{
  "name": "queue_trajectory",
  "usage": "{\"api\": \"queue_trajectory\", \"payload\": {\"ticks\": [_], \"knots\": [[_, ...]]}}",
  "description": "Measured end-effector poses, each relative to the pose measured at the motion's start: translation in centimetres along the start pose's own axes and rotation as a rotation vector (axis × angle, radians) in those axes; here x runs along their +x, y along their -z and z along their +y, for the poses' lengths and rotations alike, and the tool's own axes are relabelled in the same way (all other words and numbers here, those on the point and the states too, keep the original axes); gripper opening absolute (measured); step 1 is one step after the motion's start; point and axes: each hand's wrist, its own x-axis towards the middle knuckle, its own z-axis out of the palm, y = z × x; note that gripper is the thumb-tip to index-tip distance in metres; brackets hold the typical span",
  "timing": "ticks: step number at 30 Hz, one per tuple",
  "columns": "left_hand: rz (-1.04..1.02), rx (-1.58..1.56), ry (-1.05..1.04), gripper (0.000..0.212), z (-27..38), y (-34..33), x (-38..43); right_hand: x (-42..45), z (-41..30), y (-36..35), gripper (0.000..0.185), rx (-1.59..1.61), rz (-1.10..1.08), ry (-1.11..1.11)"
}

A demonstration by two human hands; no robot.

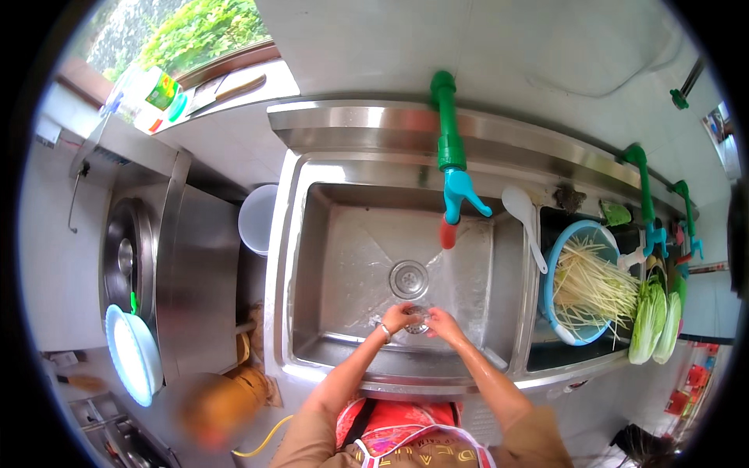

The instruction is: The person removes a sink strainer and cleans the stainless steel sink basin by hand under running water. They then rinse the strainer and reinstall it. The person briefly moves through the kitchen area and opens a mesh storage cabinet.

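Both my hands are low over the front half of a stainless steel sink basin [351, 251]. Between them is a small round metal piece with holes, which looks like a sink strainer [416, 329]. My left hand [399, 317] grips its left side, and my right hand [443, 323] has its fingers at the right side. Just beyond the hands lies the round drain [408, 279] in the basin floor. A blue tap [459, 193] with a red spout [448, 234] hangs over the basin, and a thin stream of water appears to fall from it, right of the drain.
On the right ledge rests a white ladle [526, 222]. Beyond it, a blue basin [550, 292] holds pale vegetable strips [591, 281], beside leafy cabbages [648, 322]. A knife [240, 88] lies on the windowsill. Left are a white bucket [257, 219] and a wok [126, 234].
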Motion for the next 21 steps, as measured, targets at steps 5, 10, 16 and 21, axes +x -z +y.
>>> {"api": "queue_trajectory", "payload": {"ticks": [5, 10, 16, 21], "knots": [[0.096, -0.414, 0.108, 0.036, 0.2, 4.9, -1.2, -6.1, -11.1, 5.2, 0.018, -0.354, 0.294, 0.568], [0.135, -0.691, 0.226, 0.037, -0.3, 8.1, -2.4, -15.5, -32.3, 4.7, 0.033, -1.004, 0.542, 1.297], [0.03, -0.587, 0.325, 0.037, -2.3, 8.2, -2.6, -15.2, -38.5, 1.0, 0.042, -1.559, 0.141, 1.257], [-0.007, -0.664, 0.316, 0.04, -3.2, 7.1, -2.2, -14.7, -40.2, -0.1, 0.045, -1.735, 0.006, 1.335]]}}
